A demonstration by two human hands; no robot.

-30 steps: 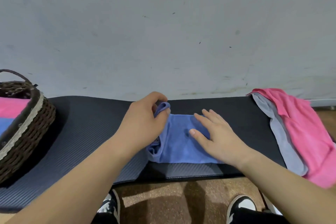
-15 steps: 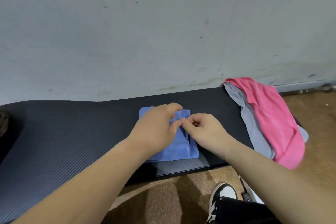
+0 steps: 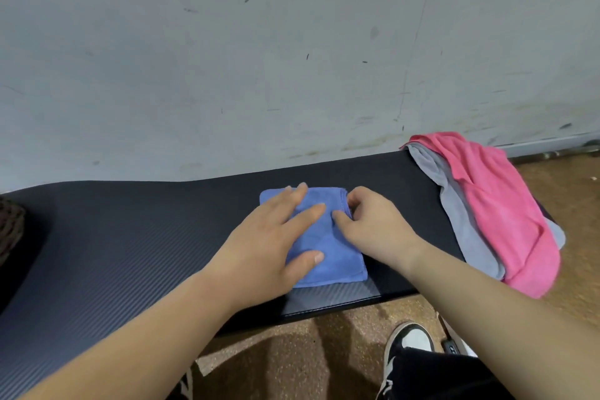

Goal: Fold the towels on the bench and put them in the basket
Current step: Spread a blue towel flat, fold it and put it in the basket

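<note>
Folded blue towel (image 3: 328, 248), flat rectangle

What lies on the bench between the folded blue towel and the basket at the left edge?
Nothing visible does. The blue towel lies under the left hand, the right hand pinching its edge; the bench from there to the basket shows only dark mat. The pink towel lies to the right.

head view, looking down, close bench (image 3: 130, 237)
</note>
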